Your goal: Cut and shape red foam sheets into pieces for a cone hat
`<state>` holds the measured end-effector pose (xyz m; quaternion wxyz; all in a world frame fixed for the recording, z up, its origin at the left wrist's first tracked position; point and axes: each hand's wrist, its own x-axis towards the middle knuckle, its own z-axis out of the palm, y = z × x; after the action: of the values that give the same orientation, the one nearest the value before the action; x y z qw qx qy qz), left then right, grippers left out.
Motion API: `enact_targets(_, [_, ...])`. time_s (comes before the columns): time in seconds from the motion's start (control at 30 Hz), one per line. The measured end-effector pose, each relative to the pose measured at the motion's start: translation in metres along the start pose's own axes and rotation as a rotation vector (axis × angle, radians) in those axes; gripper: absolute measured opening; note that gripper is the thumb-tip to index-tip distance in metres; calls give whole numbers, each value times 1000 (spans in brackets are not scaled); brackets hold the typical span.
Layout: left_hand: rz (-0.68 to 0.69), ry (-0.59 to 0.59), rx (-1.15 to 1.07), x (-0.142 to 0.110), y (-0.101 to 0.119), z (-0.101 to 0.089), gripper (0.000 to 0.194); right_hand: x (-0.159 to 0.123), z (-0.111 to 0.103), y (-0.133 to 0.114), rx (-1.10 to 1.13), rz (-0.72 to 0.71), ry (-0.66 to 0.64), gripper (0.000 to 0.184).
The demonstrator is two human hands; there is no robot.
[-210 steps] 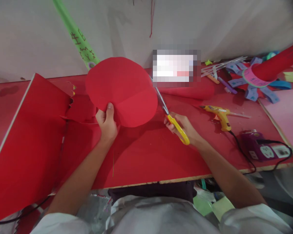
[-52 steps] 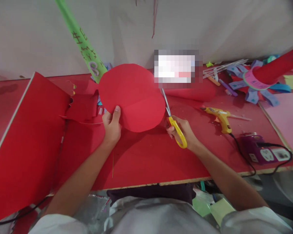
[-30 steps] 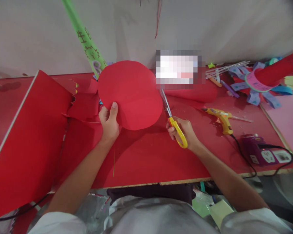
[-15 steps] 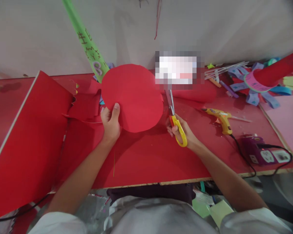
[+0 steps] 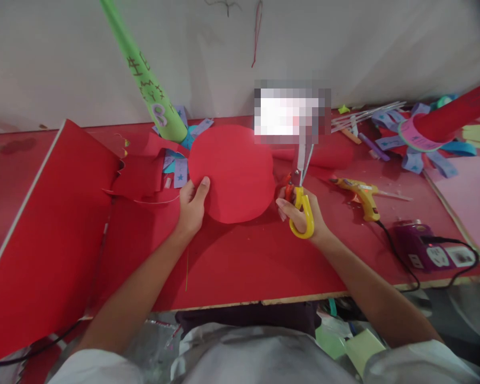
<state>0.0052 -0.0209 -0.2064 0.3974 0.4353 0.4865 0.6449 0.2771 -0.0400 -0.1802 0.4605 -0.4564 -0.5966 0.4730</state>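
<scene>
My left hand point(image 5: 192, 208) pinches the lower left edge of a rounded red paper disc point(image 5: 234, 173), thumb on top and the other fingers behind it. The disc is held up over the red table point(image 5: 232, 266). To its right, my right hand point(image 5: 304, 210) is closed around scissors point(image 5: 302, 200) with yellow and red handles. Their blades point away from me, slightly parted, and stand clear of the disc's right edge. Pixelation covers the area just beyond the blade tips.
A yellow glue gun point(image 5: 360, 194) lies at the right, its cord near a purple box point(image 5: 422, 248). A green cone point(image 5: 154, 90) leans on the wall. A large red board point(image 5: 52, 234) stands left, with red paper scraps point(image 5: 140, 173) beside it. A red cone point(image 5: 460, 120) is at far right.
My left hand has moved right and slightly down with the disc, uncovering the green cone's base. The scissors have shifted right, away from the disc, and their blades have parted.
</scene>
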Motion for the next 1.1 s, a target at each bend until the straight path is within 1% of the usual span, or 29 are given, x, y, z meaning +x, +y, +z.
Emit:
enact_targets(0.1, [-59,-32,-53,0,-2,1,42,1,2,-1,34,27,21,44])
enact_targets(0.23, [-124,-88,-79,-1,-3,3,42,0,5,0,54,22,4,44])
enact_targets(0.37, [-117,-95,-91,0,-3,4,41,0,4,-3,34,32,3,45])
enact_targets(0.5, [-120,-113,-70,1,-4,4,44,1,4,-7,19,37,2,46])
enact_targets(0.67, [-122,-135,-65,1,-6,4,42,0,5,-5,15,61,29,48])
enact_targets(0.83, [-158,-107,-104,2,-2,7,44,-2,6,0,10,41,28,50])
enact_targets(0.9, [-180,-83,-137,2,-1,8,45,-2,6,0,10,49,54,51])
enact_targets(0.97, [-192,-83,-142,1,0,9,46,0,6,0,1,53,94,52])
enact_targets(1.03, [-187,-124,-102,-1,1,10,48,2,5,-2,-33,27,132,50])
enact_targets(1.1, [-161,-205,-35,-3,1,9,50,4,3,-3,-84,-20,166,47])
